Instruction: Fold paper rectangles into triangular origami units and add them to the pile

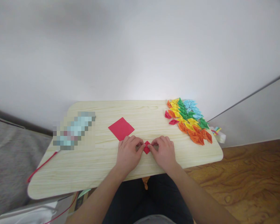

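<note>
Near the front of the wooden table, a small folded piece of red paper [147,147] lies between my two hands. My left hand [130,152] pinches its left side with thumb and forefinger. From the right, my right hand [163,153] grips the opposite side, also between thumb and forefinger. The paper has a diamond outline, and the fingertips cover parts of it. Just beyond my left hand rests a flat red paper square [121,128], turned corner-up, its lower corner close to my knuckles.
Rows of folded paper pieces [189,119] in blue, green, yellow, orange and red occupy the right end of the table [95,168]. A blurred-out object [76,130] with a red cable [43,166] lies at the left. A white wall [140,56] stands behind.
</note>
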